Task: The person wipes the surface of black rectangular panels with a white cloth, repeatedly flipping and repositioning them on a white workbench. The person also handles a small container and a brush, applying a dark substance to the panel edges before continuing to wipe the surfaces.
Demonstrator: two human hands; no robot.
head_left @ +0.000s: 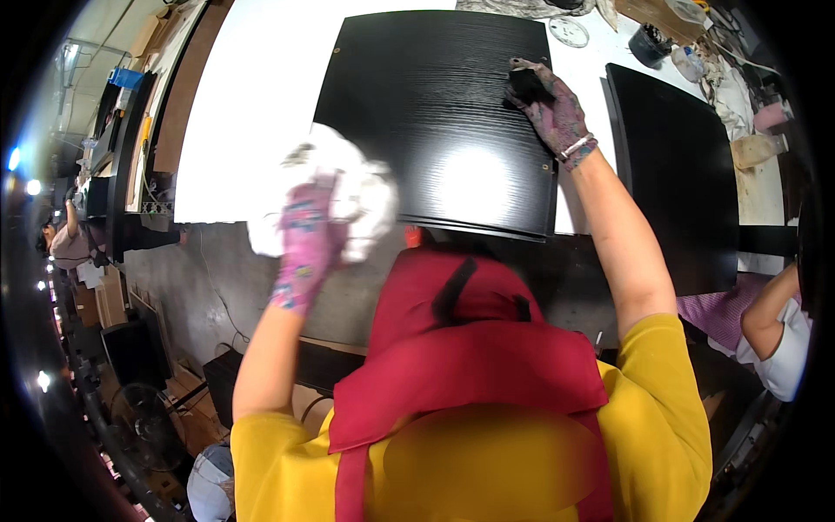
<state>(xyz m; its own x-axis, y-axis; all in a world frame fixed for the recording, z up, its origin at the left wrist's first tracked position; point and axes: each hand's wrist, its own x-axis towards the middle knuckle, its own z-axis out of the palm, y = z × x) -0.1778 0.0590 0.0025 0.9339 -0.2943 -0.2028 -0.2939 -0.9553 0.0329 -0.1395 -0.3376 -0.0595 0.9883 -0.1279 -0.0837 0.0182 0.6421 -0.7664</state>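
Observation:
A black wood-grain panel (pixel 409 104) lies flat on the white table (pixel 252 104), and another black panel edge shows beneath it. My left hand (pixel 306 235), in a stained pink glove, is closed on a bunched white cloth (pixel 361 196) at the panel's near left corner; both are smeared by motion. Over the panel's right edge, my right hand (pixel 561 117), gloved alike, grips a small black pad or wad (pixel 527 86), whose exact kind I cannot make out. Light glares off the panel's near part.
More dark panels (pixel 674 165) stand stacked on the right. A black pot (pixel 649 45), a round white lid (pixel 569 33) and rags (pixel 729 96) sit at the far right. Another person's arm (pixel 770 309) shows at right. A fan (pixel 148 422) stands at lower left.

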